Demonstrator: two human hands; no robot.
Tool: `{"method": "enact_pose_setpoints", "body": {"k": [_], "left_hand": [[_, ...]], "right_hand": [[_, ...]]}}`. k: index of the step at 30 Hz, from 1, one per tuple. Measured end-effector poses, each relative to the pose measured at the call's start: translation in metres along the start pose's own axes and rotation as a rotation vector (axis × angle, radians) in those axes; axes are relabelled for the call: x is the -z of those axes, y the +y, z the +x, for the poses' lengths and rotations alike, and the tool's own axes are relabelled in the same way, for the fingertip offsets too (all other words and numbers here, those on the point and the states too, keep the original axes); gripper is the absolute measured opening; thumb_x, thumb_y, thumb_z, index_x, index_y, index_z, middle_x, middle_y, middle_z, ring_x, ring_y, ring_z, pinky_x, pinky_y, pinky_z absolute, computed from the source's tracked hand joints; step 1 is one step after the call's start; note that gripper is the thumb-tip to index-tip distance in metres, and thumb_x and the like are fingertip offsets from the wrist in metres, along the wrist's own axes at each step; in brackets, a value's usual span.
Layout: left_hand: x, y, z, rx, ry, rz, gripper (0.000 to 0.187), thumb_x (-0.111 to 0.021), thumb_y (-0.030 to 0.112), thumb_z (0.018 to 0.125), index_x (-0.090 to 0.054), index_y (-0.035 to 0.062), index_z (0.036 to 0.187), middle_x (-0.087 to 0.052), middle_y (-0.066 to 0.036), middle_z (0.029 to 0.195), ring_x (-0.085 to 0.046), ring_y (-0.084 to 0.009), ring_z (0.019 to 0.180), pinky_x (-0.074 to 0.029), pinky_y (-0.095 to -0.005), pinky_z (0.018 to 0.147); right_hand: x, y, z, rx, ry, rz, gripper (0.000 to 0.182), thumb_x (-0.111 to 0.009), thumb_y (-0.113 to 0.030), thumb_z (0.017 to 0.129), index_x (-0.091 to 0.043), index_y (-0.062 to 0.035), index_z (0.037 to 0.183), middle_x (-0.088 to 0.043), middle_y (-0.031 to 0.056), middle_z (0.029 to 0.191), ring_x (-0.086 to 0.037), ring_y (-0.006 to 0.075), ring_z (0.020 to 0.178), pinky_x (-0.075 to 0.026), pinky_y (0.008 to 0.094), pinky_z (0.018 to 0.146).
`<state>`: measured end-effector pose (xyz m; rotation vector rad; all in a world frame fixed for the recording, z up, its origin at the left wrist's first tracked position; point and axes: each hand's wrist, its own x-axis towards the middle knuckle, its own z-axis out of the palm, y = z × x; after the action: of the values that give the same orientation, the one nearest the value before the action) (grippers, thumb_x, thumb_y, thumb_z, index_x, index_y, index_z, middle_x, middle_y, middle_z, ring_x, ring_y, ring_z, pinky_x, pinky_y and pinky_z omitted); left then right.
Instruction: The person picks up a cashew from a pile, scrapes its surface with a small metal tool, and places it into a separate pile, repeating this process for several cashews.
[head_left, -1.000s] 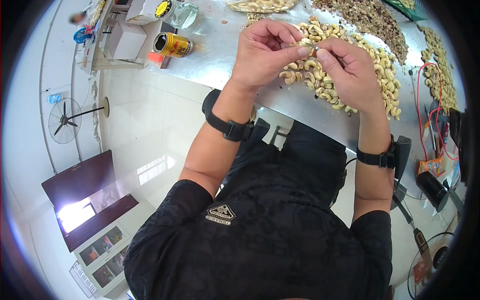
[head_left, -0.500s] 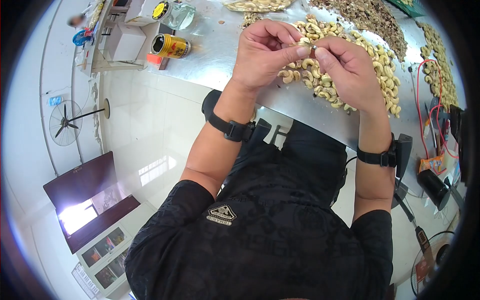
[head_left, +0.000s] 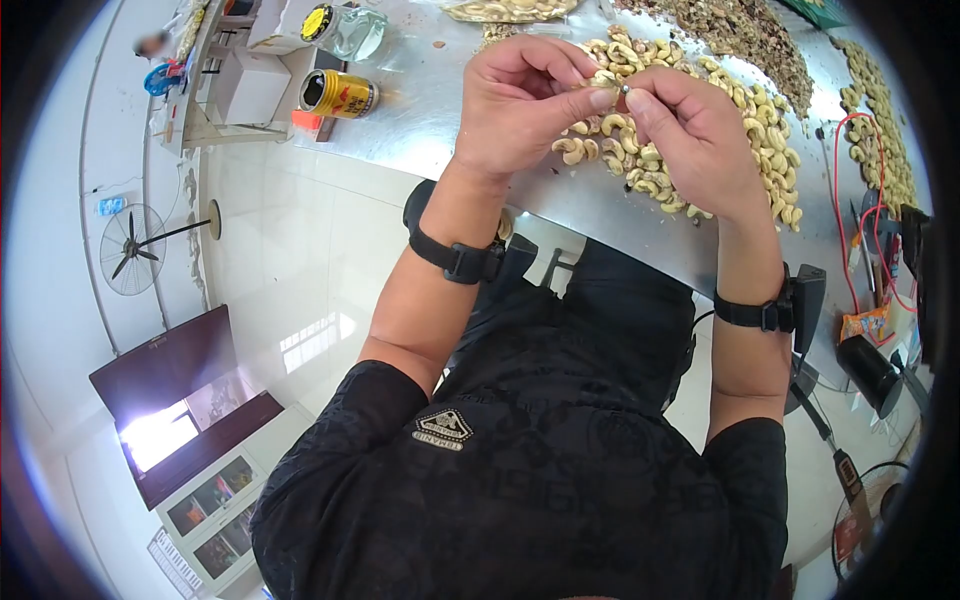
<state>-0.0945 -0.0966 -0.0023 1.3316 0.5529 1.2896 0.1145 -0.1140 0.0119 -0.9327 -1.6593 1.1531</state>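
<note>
My left hand (head_left: 530, 105) pinches a pale cashew nut (head_left: 603, 79) between thumb and fingers, above the metal table. Close against it, my right hand (head_left: 700, 140) has thumb and forefinger closed on a small metal-tipped tool (head_left: 626, 89); most of it is hidden in the fingers. A heap of cashew nuts (head_left: 775, 150) spreads on the table beneath and around both hands. A few loose cashews (head_left: 574, 150) lie near the table's edge, just below my left hand.
At the table's left stand a yellow can (head_left: 340, 94) and a clear jar (head_left: 350, 32). Brown nut fragments (head_left: 745, 40) are piled at the back. More cashews (head_left: 875, 120) lie at the right, near a red cord (head_left: 838, 190). A bag of cashews (head_left: 510, 10) rests at the far edge.
My left hand has shifted slightly left and tilted a little, still pinching the cashew. My right hand stays almost in place, and the two hands remain close together.
</note>
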Motion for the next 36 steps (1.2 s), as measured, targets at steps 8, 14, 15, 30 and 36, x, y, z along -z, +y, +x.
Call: {"method": "enact_pose_setpoints", "body": {"k": [8,14,15,30,36], "left_hand": [[-0.0021,-0.0047,0.0,0.032,0.127,-0.095,0.025,-0.079,-0.013,0.077,-0.062,0.0015,0.087,-0.069,-0.012,0.101,-0.069,-0.0117,0.085,-0.06,-0.0246,0.076],[-0.0034,-0.0047,0.0008,0.051,0.143,-0.133,0.025,-0.079,-0.012,0.078,-0.062,0.0019,0.089,-0.068,-0.011,0.104,-0.068,-0.0117,0.088,-0.06,-0.0243,0.077],[-0.0035,-0.0049,0.0007,0.058,0.147,-0.132,0.025,-0.079,-0.012,0.078,-0.062,0.002,0.089,-0.068,-0.011,0.104,-0.068,-0.0116,0.088,-0.06,-0.0241,0.077],[-0.0036,-0.0024,-0.0002,0.053,0.086,0.079,0.028,-0.071,-0.014,0.085,-0.064,0.0015,0.107,-0.071,-0.013,0.107,-0.07,-0.0178,0.096,-0.061,-0.0283,0.082],[-0.0068,-0.0042,-0.0006,0.035,0.118,0.091,0.028,-0.072,-0.014,0.084,-0.065,0.0013,0.105,-0.072,-0.013,0.105,-0.07,-0.0166,0.094,-0.061,-0.0273,0.08]], "right_hand": [[-0.0083,0.0012,0.0015,0.001,0.269,-0.089,0.013,-0.063,-0.013,0.096,-0.068,-0.0009,0.095,-0.058,0.0032,0.067,-0.05,0.0098,0.06,-0.042,0.0284,0.057],[-0.0074,0.0022,-0.0009,0.031,0.101,-0.051,0.011,-0.063,-0.011,0.096,-0.068,-0.0012,0.098,-0.06,0.0039,0.068,-0.051,0.0101,0.061,-0.043,0.0285,0.057],[-0.007,0.0017,-0.0013,0.024,0.099,-0.06,0.011,-0.063,-0.011,0.096,-0.068,-0.0011,0.098,-0.06,0.004,0.068,-0.051,0.0102,0.061,-0.043,0.0286,0.057],[-0.0063,-0.0009,-0.0003,-0.034,0.095,-0.072,0.012,-0.062,-0.012,0.095,-0.068,-0.0008,0.096,-0.057,0.0069,0.065,-0.051,0.0136,0.059,-0.043,0.0311,0.057],[-0.0055,-0.0006,-0.0005,-0.026,0.084,-0.084,0.013,-0.062,-0.012,0.095,-0.066,0.0001,0.093,-0.056,0.0077,0.064,-0.049,0.0147,0.058,-0.042,0.032,0.056]]}}
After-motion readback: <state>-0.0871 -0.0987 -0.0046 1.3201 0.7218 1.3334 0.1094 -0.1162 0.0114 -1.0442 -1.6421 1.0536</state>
